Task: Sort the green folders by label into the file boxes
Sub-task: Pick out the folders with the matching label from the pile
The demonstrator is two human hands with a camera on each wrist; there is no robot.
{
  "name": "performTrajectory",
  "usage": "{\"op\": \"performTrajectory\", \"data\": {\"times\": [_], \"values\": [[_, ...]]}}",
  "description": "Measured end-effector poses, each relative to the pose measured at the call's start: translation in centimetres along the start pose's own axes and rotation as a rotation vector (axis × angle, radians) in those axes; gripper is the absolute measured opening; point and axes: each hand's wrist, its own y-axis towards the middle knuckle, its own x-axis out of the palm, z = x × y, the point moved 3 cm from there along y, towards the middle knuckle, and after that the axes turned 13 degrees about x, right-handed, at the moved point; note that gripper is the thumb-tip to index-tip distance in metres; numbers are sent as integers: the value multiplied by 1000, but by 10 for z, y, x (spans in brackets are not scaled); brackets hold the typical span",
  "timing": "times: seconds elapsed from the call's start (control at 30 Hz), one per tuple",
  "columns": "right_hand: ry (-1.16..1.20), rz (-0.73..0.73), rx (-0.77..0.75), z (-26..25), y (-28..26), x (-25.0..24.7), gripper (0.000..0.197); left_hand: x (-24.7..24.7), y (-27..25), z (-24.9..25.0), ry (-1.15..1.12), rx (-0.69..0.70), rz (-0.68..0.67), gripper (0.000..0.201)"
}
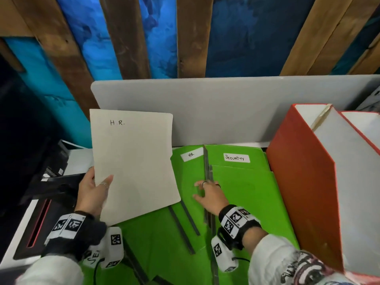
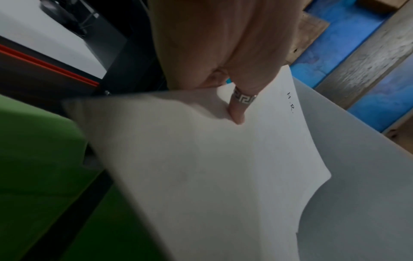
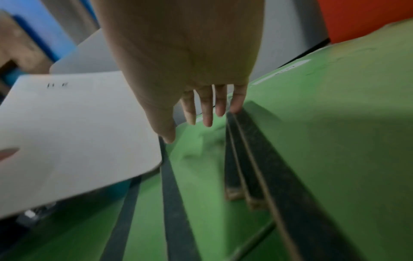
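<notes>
Left grip (image 1: 93, 190): thumb and fingers pinch the lower left edge of a white sheet marked "H.R." (image 1: 133, 161), held raised and tilted over the surface. Right grip (image 1: 207, 194): fingers extended, holding nothing, pressing flat on the green folder labelled "HR" (image 1: 188, 173). That folder lies directly under the right grip, long axis running away from the person. The "SECURITY" folder (image 1: 246, 177) lies just beside it, toward the red file box (image 1: 298, 182).

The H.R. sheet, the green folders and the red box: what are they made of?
H.R. sheet: thin matte paper or light card, probably; it bends in the left hand.
Green folders: smooth matte card, seemingly, with dark strips along their edges.
Red box: stiff cardboard, seemingly; flat walls, pale inside.
</notes>
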Motion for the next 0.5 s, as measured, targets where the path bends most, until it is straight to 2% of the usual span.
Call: {"op": "performTrajectory", "data": {"times": [0.1,0.23,0.4,0.5], "values": [[-299,20,5,-12,-2,18,67,-8,6,-2,1,6,-7,31],[-504,-29,47,-22,0,37,83,-21,14,-6,63,50,-29,27],[-633,-49,90,-34,-4,43,71,-34,22,-10,108,71,-28,26],[-600,-97,76,-49,-9,43,68,-37,23,-8,99,81,-36,27]]}}
